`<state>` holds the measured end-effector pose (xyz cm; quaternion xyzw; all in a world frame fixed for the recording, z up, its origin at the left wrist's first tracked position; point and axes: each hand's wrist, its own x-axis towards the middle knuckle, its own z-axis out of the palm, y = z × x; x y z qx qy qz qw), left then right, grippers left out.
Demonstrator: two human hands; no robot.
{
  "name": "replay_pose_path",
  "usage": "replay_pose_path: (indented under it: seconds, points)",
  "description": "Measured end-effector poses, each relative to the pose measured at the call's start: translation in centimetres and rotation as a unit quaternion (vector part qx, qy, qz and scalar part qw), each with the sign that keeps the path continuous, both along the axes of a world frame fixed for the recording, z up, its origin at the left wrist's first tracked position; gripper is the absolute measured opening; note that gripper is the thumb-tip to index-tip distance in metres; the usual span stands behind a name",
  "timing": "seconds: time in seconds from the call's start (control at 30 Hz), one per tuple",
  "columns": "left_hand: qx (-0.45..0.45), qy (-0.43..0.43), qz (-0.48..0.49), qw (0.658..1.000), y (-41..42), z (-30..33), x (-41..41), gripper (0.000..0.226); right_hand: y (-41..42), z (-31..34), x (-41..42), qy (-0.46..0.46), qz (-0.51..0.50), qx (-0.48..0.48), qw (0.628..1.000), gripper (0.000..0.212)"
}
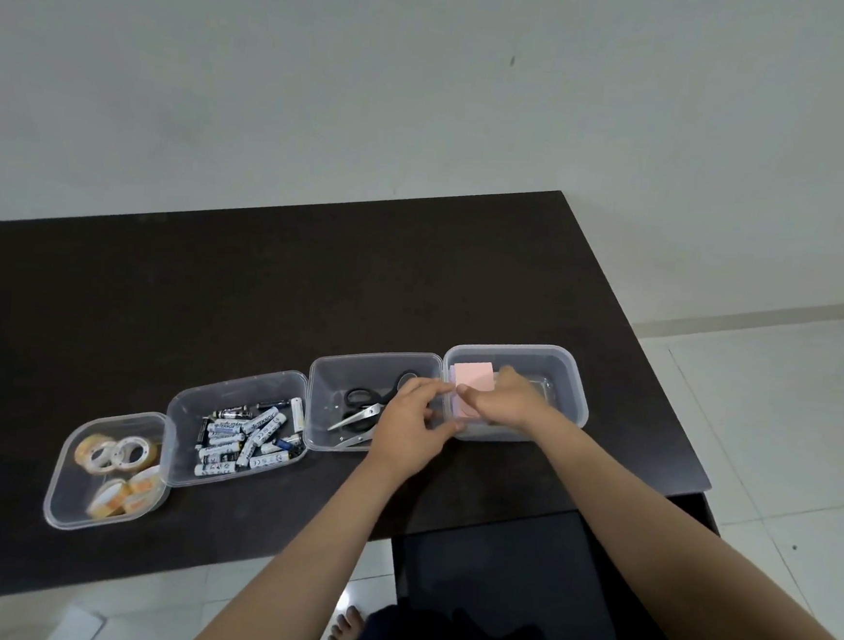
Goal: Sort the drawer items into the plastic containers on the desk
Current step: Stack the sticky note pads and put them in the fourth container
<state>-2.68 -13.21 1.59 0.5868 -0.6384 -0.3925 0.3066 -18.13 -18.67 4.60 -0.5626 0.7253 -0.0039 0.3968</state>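
The right hand (pixel 507 402) reaches into the rightmost clear container (pixel 574 382), fingers curled around a stack of pink sticky notes (pixel 473 379); its fingertips and the lower part of the stack are hidden behind the hand. The left hand (pixel 414 422) pinches that container's near-left rim, thumb and forefinger curled, and it covers part of the scissors (pixel 360 406) in the container (pixel 334 378) just left of it. Further left of both hands sit a container of batteries (pixel 244 437) and one of tape rolls (pixel 115 467). An open drawer (pixel 507 559) lies under the right forearm, its inside too dark to read.
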Motion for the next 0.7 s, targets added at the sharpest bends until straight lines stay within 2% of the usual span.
replay_pose_path:
  seconds: [0.1, 0.23, 0.37, 0.47, 0.53, 0.6, 0.63, 0.7]
  points:
    - [0.006, -0.007, 0.006, 1.0, -0.2, 0.2, 0.0, 0.047, -0.1, -0.1, 0.0, -0.006, 0.001, -0.008, 1.0, 0.067]
    - [0.012, -0.023, 0.0, 1.0, -0.1, 0.5, -0.1, 0.048, 0.1, 0.0, -0.5, 0.009, 0.028, -0.017, 0.999, 0.067]
    - [0.029, -0.064, -0.015, 0.997, -0.1, 1.2, -0.3, 0.05, 0.4, 0.7, -1.2, 0.006, 0.011, -0.042, 0.999, 0.062]
    - [-0.015, -0.086, -0.012, 0.996, 1.7, 1.7, -0.6, 0.047, 2.7, 1.1, -1.8, -0.042, -0.052, -0.157, 0.985, 0.056]
    - [-0.096, -0.08, -0.006, 0.992, 3.8, 1.7, -0.7, 0.041, 5.9, 1.3, -2.1, -0.074, -0.094, -0.269, 0.956, 0.046]
    - [-0.142, -0.06, -0.01, 0.988, 6.3, 1.3, -1.0, 0.037, 9.7, 0.6, -2.3, -0.051, -0.105, -0.378, 0.918, 0.034]
    - [-0.147, -0.051, -0.017, 0.988, 7.7, 0.9, -1.1, 0.037, 11.7, -0.4, -2.4, -0.032, -0.111, -0.408, 0.906, 0.031]
    - [-0.129, -0.045, -0.04, 0.99, 10.6, -0.2, -1.3, 0.038, 16.0, -2.6, -2.6, 0.0, -0.155, -0.397, 0.905, 0.031]
